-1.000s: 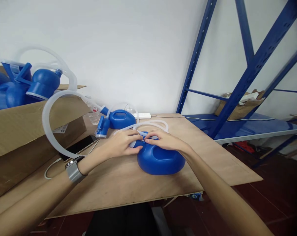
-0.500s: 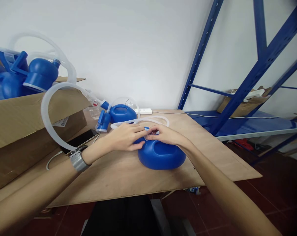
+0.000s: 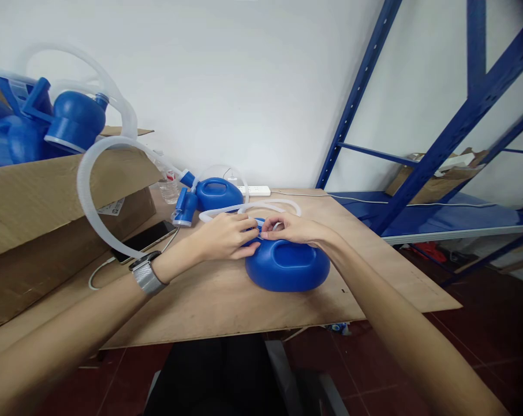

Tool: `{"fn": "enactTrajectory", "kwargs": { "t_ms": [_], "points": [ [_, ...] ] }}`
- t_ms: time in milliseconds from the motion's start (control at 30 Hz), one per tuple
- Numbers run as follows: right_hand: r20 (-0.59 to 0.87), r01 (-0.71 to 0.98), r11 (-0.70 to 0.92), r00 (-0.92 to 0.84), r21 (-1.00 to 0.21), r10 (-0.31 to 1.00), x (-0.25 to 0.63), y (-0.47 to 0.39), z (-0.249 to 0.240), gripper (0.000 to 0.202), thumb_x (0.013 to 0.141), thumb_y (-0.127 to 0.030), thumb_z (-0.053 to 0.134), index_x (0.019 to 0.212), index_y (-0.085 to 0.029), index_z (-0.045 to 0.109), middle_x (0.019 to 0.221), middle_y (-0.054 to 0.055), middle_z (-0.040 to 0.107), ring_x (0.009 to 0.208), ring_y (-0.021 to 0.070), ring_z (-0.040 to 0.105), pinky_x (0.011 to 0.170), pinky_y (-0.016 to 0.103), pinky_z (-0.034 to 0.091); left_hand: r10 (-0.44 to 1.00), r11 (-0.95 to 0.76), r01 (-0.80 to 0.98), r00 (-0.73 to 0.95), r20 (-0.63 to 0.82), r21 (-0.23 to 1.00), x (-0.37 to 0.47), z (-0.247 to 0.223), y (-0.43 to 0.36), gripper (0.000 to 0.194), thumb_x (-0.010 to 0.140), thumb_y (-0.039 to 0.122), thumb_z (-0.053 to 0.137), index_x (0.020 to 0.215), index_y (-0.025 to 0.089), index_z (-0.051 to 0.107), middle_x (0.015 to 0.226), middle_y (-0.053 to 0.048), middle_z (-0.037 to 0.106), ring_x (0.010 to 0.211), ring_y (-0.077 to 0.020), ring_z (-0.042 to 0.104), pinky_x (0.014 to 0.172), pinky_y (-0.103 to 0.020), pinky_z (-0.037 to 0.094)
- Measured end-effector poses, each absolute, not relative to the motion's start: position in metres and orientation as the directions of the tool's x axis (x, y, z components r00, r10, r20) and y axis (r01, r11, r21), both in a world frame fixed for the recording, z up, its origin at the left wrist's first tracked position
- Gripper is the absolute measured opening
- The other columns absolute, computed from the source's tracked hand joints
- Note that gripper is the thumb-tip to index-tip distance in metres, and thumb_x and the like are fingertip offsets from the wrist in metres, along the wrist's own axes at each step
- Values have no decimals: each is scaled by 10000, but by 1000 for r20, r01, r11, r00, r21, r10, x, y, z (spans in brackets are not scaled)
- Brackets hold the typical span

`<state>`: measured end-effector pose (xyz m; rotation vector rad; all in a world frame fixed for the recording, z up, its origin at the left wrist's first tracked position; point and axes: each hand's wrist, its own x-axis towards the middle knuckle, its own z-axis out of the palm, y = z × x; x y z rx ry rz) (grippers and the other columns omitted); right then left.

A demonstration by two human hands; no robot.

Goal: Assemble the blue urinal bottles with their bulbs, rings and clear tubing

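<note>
A blue plastic bottle (image 3: 287, 270) with a moulded handle lies on its side on the wooden table in front of me. My left hand (image 3: 229, 236), a watch on its wrist, curls its fingers around the neck end of the bottle. Right beside it, my right hand (image 3: 290, 227) pinches thumb and fingers together at the neck. A small pale edge shows by those fingertips, too small to name. White hose (image 3: 298, 206) lies in a loop just behind both hands. The neck itself is mostly hidden by my fingers.
A second blue bottle (image 3: 218, 196) with a hose stands near the wall, beside a power strip (image 3: 259, 190). On the left, a cardboard box (image 3: 36, 231) holds several blue bottles. A charging phone (image 3: 146, 240) lies near it. Blue shelving (image 3: 434, 216) rises at the right.
My view has shifted slightly. Both hands stay at the bottle's neck, with the right fingertips a little differently set and pinched closer. The bottle stays in about the same place on the table.
</note>
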<state>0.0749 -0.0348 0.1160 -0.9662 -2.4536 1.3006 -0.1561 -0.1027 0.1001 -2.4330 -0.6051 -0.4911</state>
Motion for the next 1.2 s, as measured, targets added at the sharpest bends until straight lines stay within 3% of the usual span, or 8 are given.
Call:
{"fn": "enactTrajectory", "kwargs": {
  "t_ms": [233, 467, 733, 933, 1200],
  "points": [
    [-336, 560, 162, -677, -812, 655, 68, -35, 127, 497, 697, -438, 818, 980, -74, 631, 925, 25, 601, 813, 12, 511, 738, 144, 404, 260, -714, 502, 838, 480, -488, -157, 100, -104, 328, 1054, 356, 484, 978, 127, 706, 936, -82, 702, 822, -187, 645, 729, -356, 526],
    [-337, 518, 58, -634, -853, 696, 62, -38, 128, 420, 610, -307, 834, 881, -54, 635, 881, 37, 646, 799, 31, 575, 763, 159, 445, 198, -709, 471, 847, 493, -525, -154, 102, -103, 286, 1031, 328, 530, 940, 116, 700, 900, -80, 692, 816, -199, 647, 712, -356, 537],
    [-345, 504, 32, -634, -863, 692, 62, -37, 128, 422, 585, -299, 847, 855, -47, 643, 786, 25, 637, 727, 22, 569, 732, 151, 446, 151, -673, 450, 861, 486, -587, -152, 101, -101, 281, 1027, 312, 530, 901, 117, 688, 877, -87, 677, 778, -188, 630, 712, -338, 531],
    [-359, 483, 14, -670, -876, 649, 68, -28, 120, 567, 547, -376, 917, 949, -42, 697, 907, 57, 675, 791, 33, 605, 733, 134, 478, 228, -680, 484, 853, 469, -550, -154, 98, -102, 303, 1036, 339, 515, 979, 100, 693, 890, -98, 674, 807, -206, 622, 739, -357, 527],
    [-387, 482, 10, -717, -876, 580, 70, -26, 121, 574, 635, -399, 893, 1052, -70, 675, 1030, 45, 669, 892, 23, 622, 833, 134, 505, 257, -677, 530, 820, 512, -510, -154, 93, -101, 304, 1035, 355, 504, 1001, 90, 648, 900, -96, 676, 805, -212, 631, 726, -354, 531]
  ]
}}
